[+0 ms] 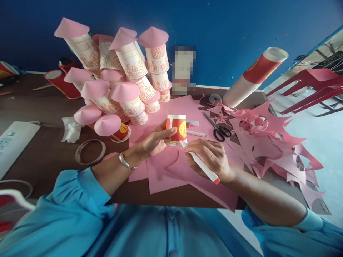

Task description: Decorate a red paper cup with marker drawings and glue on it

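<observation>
My left hand (158, 138) is closed around a red and white paper cup (176, 123) with a yellow emblem, its thumb across the red band. In my right hand (207, 157) is a white marker pen (202, 167) with an orange-red end, its tip at the cup's lower rim. Drawn marks run along the cup's white lower edge. Beneath both hands lie pink paper sheets (166, 175). Just behind the cup are another white pen (196, 134) and a capped marker (193, 123). Black-handled scissors (222, 133) rest to the right of them.
Cup towers with pink cone roofs (128, 92) and drawn flowers stand back left. A tall cup stack (253, 80) leans at back right near a tape roll (214, 99). Pink paper scraps (270, 139) cover the right side. A tape ring (90, 151) and power strip (17, 144) lie left.
</observation>
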A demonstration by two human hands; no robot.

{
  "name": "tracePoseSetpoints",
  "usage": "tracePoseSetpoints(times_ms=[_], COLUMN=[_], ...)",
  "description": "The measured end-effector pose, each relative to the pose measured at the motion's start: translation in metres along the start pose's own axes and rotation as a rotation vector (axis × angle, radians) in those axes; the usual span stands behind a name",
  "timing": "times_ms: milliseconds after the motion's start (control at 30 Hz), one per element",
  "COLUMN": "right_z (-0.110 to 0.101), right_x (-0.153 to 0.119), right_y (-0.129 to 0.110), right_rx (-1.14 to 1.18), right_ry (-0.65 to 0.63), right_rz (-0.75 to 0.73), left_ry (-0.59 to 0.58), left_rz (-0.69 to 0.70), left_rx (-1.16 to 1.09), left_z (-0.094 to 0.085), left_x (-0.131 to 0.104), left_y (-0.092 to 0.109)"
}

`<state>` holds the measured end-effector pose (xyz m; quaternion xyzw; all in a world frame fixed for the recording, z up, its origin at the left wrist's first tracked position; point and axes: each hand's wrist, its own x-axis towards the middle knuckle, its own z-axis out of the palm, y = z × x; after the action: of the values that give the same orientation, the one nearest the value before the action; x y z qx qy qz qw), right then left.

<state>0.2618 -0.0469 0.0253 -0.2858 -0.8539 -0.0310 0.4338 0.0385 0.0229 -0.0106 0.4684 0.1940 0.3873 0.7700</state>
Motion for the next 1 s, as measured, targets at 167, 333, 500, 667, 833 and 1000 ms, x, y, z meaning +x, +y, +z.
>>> tracePoseSetpoints(times_ms=[167, 333, 500, 667, 833, 1000], right_z=[0.0, 0.0003, -0.0002, -0.0008, -0.0015, -0.0016], right_x=[0.0011, 0.0008, 0.0016, 0.0017, 0.0008, 0.0011], right_y=[-0.0011, -0.0006, -0.0003, -0.0007, -0.0015, -0.0028], right_rx=[-0.011, -0.016, -0.033, -0.033, -0.021, -0.019], right_ry=[-0.003, -0.008, -0.004, 0.007, -0.006, -0.022], right_rz=[0.005, -0.007, -0.008, 0.0, 0.013, 0.007], left_ry=[-0.034, -0.051, -0.068, -0.065, -0.058, -0.048], left_rz=[0.004, 0.0, -0.022, -0.006, 0.002, -0.005], left_rx=[-0.006, -0.006, 0.008, -0.001, -0.015, -0.02], left_z=[0.004, 0.0029, 0.0041, 0.0036, 0.0034, 0.0044], left_x=[-0.0002, -0.001, -0.0012, -0.0015, -0.0015, -0.0016], left_y=[0.0032, 0.0028, 0.0048, 0.0049, 0.0049, 0.0054])
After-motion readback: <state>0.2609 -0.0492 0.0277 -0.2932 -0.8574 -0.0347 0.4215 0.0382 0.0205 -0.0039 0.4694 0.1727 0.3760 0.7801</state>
